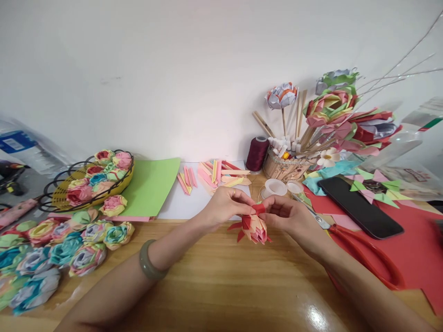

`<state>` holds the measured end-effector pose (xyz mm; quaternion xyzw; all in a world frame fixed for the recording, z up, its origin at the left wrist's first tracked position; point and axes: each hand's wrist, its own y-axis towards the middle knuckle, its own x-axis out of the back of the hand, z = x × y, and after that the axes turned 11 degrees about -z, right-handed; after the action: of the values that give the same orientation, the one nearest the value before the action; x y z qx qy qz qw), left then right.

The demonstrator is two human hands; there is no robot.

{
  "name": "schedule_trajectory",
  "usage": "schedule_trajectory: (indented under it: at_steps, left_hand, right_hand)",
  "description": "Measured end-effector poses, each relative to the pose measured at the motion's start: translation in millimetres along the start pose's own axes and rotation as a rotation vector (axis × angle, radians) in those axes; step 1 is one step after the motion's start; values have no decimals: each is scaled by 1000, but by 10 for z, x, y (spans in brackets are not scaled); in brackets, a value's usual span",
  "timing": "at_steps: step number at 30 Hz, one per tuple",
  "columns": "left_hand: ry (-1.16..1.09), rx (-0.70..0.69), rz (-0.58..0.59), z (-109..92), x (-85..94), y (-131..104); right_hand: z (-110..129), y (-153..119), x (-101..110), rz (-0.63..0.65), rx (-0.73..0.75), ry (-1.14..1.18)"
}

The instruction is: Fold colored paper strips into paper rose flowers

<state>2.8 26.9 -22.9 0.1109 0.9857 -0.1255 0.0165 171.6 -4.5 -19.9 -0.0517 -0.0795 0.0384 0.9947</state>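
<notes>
Over the middle of the table, a paper flower (256, 228) in red, peach and pink hangs with its petals pointing down. My left hand (231, 203) pinches it from the left, thumb and fingers closed at its red upper end. On the other side my right hand (282, 212) grips the same red end between thumb and fingers. The fingertips of both hands nearly meet there and hide part of the paper. Behind the hands, folded paper strips (216, 173) in pink, yellow and peach lie on a white sheet (173, 203).
Finished paper flowers (88, 260) crowd the left, beside a yellow basket (58, 193) and green paper (152, 184). To the right are red-handled scissors (367, 253), a black phone (360, 207) and red paper (411, 244). Dark red thread (257, 154) stands near a wooden pot (285, 167).
</notes>
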Motion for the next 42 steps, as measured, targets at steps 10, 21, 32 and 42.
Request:
schedule_trajectory:
  at_steps: [10, 21, 32, 42]
  left_hand:
    - [-62, 100, 217, -10, 114, 69]
    - [-44, 125, 237, -27, 131, 67]
    - [8, 74, 145, -6, 57, 35]
    - [75, 45, 163, -53, 65, 22]
  right_hand:
    - [15, -10, 14, 12, 55, 49]
    - [26, -3, 16, 58, 27, 65]
    - [-2, 8, 26, 73, -12, 37]
    - [3, 7, 24, 70, -10, 10]
